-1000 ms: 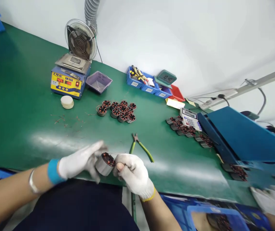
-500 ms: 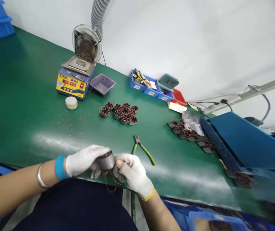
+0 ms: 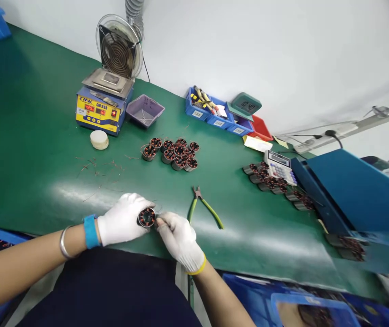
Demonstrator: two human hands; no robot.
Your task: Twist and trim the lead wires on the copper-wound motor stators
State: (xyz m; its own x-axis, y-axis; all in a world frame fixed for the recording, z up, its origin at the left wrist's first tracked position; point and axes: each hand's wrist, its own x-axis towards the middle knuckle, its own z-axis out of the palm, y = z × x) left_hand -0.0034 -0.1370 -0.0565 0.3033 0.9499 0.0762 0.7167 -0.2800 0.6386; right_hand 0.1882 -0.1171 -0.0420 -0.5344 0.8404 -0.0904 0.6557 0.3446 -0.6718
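Observation:
My left hand (image 3: 124, 219), in a white glove, is wrapped round a motor stator (image 3: 146, 217) with copper windings. The stator's open face is turned up towards me, over the front part of the green bench. At its right side my right hand (image 3: 177, 236), gloved with a bare thumb tip, is closed in a pinch. What lies between those fingers is too small to make out. Green-handled cutting pliers (image 3: 197, 193) rest with spread handles beyond my right hand. Several more stators (image 3: 180, 156) stand in a cluster farther back.
A blue and yellow solder pot (image 3: 99, 111) stands at the back left, beside a purple tray (image 3: 146, 111). A round white pad (image 3: 99, 140) and wire scraps (image 3: 95, 167) lie nearer. Tool bins (image 3: 196, 111), a calculator (image 3: 279, 167) and a blue machine (image 3: 351, 190) are to the right.
The stator has been turned over in my left hand, from side-on with wires hanging down to open face up. My right hand stays pinched beside it.

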